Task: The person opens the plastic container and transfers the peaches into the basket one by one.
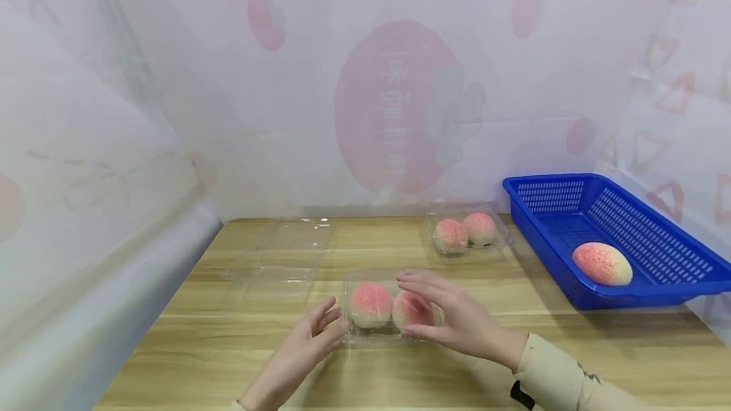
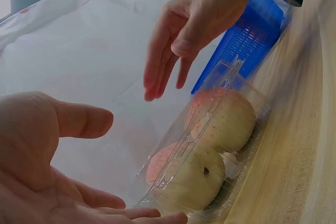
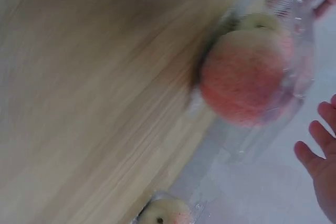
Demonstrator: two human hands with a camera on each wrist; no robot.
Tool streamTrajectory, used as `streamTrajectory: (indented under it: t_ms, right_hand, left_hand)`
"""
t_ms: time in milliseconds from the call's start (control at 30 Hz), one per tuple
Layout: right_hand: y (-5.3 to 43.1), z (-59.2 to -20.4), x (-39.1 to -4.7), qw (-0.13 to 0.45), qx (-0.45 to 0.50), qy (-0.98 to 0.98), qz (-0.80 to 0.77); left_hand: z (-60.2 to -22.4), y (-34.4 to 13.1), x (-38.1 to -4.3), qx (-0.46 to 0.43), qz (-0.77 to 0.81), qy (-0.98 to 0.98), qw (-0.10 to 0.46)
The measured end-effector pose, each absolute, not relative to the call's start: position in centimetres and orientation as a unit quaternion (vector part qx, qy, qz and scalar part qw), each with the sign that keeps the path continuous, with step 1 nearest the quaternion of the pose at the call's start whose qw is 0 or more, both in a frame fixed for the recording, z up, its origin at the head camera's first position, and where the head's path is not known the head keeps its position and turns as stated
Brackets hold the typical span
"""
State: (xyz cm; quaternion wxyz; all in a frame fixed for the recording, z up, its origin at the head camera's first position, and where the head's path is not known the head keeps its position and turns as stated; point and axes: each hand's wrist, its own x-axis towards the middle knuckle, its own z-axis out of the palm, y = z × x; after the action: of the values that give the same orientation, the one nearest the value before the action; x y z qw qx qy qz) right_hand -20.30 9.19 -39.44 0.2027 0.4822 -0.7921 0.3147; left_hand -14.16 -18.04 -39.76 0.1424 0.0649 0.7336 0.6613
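Clear plastic surrounds a pair of pink-and-cream peaches [image 1: 372, 305] in a box [image 1: 363, 335] on a wood-grain table [image 1: 188, 335], set squarely before a person, a spot probably chosen so both arms can reach it evenly. The left hand [image 1: 308, 344], fingers extended and relaxed, grasps nothing at the box's left end; whether its fingertips touch the plastic cannot be told. The right hand [image 1: 465, 322], likewise unclenched and holding nothing, hovers over the right end, apart from the box in the left wrist view. Such a pose, one palm at each end, looks suited to steadying the container without squeezing the fruit. Side by side, the peaches take up most of the box's length, a fit that likely keeps them from rolling. Whether the lid is latched is unclear. Behind and to the right, a second box [image 1: 505, 233] holds two more peaches [image 1: 451, 236] near a blue basket [image 1: 545, 249], whose raised walls would stop the single peach [image 1: 602, 264] inside from rolling away. At back left lies a third clear container [image 1: 285, 262], perhaps placed there to stay out of the hands' way.
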Motion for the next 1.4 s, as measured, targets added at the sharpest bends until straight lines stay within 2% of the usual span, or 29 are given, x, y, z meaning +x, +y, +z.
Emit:
streamTrajectory:
  t_ms: [233,533,967,1100,1400]
  right_hand:
    - [9.3,-39.9,-21.8,0.22,0.572,-0.767,0.193]
    - [9.2,-40.7,-22.3,0.195,0.598,-0.764,0.143]
    - [8.5,-41.1,-22.2,0.212,0.618,-0.747,0.121]
    - [8.4,-40.8,-22.1,0.2,0.618,-0.751,0.119]
    - [8.3,-40.7,-22.2,0.223,0.624,-0.74,0.111]
  left_hand:
    - [-39.6,-17.6,-14.0,0.068,0.668,0.726,0.152]
    - [-39.7,-17.4,-13.9,0.051,0.68,0.717,0.143]
    - [-39.3,-17.5,-14.2,0.06,0.655,0.741,0.139]
    - [-39.5,-17.1,-14.5,0.06,0.629,0.766,0.121]
    - [-40.5,-15.2,-14.6,0.11,0.587,0.8,0.06]
